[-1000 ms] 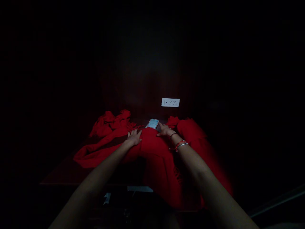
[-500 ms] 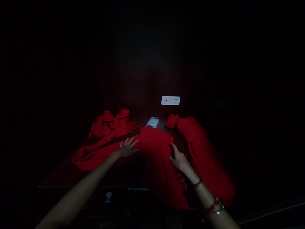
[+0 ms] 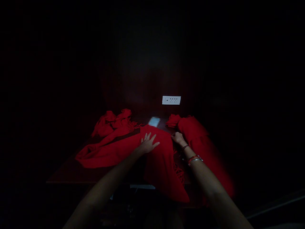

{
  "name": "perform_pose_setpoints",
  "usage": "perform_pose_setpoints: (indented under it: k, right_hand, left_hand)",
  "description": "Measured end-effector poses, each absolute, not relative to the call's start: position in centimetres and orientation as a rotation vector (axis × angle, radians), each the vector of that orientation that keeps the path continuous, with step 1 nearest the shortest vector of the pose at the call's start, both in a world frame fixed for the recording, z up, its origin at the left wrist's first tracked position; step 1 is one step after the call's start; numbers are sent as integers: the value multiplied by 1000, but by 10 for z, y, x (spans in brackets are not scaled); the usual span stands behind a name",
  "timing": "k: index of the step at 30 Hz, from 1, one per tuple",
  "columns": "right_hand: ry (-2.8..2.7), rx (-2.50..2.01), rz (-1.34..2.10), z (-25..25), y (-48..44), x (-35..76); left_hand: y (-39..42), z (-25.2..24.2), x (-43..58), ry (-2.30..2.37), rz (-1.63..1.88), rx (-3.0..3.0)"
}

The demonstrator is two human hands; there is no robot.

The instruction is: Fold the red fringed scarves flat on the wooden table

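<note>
A red fringed scarf (image 3: 162, 159) lies across the dark table (image 3: 69, 173), one part stretching left and a wider part hanging over the front edge. My left hand (image 3: 148, 144) rests on its upper middle with the fingers spread. At the scarf's upper right edge is my right hand (image 3: 178, 138), its fingers closed in a pinch on the cloth. Fringe shows along the scarf's right side, below my right hand.
Another red cloth (image 3: 202, 146) lies along the right, beside my right forearm. A crumpled red cloth (image 3: 107, 122) sits at the back left. Behind the scarf is a pale, pixelated item (image 3: 154, 121). A white socket plate (image 3: 171, 100) is on the dark wall.
My left hand has moved right, from the scarf's left part onto its middle. My right hand has moved up along the right edge, and its fingers have closed on the cloth.
</note>
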State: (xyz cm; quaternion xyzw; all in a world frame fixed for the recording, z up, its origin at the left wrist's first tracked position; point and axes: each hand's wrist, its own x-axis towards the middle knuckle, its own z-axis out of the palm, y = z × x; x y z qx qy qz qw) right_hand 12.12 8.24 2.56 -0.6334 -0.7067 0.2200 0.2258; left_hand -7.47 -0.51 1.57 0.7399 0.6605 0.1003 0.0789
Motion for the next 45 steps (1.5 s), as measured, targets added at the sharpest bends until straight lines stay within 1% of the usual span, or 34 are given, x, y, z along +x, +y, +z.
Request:
perform_pose_setpoints:
  k: [4, 8, 13, 16, 18, 20, 22, 24, 26, 29, 32, 35, 37, 40, 43, 45]
  right_hand:
    - [-1937, -1640, 705, 21, 96, 118]
    - [-1965, -1544, 775, 25, 106, 121]
    - [-1968, -1554, 587, 34, 103, 114]
    - [-2004, -1521, 423, 32, 75, 99]
    - [-2197, -1420, 304, 24, 50, 88]
    - [-2493, -1353, 264, 13, 28, 82]
    - [-2669, -1437, 263, 2, 17, 81]
    - [-2715, -1570, 267, -4, 20, 82]
    - [-2711, -1676, 276, -4, 32, 84]
    - [-2719, -1774, 302, 1, 50, 86]
    - [-2750, -1739, 307, 5, 57, 91]
    - [-2767, -1645, 320, 7, 55, 97]
    - [-2770, -1597, 333, 8, 52, 100]
    - [-2731, -1536, 305, 13, 44, 100]
    - [-2504, -1547, 177, 26, 27, 101]
    - [-2359, -1624, 198, 37, 11, 106]
  left_hand:
    - [-6, -6, -73, 1848, 174, 2354]
    - [-9, -14, -86, 1789, 163, 2484]
    - [-9, -9, -86, 1846, 247, 2524]
    - [-1, -6, -92, 2057, 377, 2448]
    - [6, -7, -101, 2221, 413, 2335]
    - [10, -11, -111, 2284, 399, 2260]
    - [10, -17, -118, 2305, 434, 2256]
    - [7, -21, -120, 2362, 533, 2260]
    - [3, -22, -120, 2424, 567, 2200]
    - [-2, -20, -127, 2361, 403, 2163]
    - [-2, -15, -147, 2183, 256, 2235]
    - [-3, -10, -176, 2031, 189, 2283]
    - [-5, -5, -195, 1968, 178, 2301]
    - [-11, 7, -207, 2020, 208, 2300]
    - [-29, 20, -183, 2088, 271, 2330]
    - [-47, 23, -151, 2016, 377, 2397]
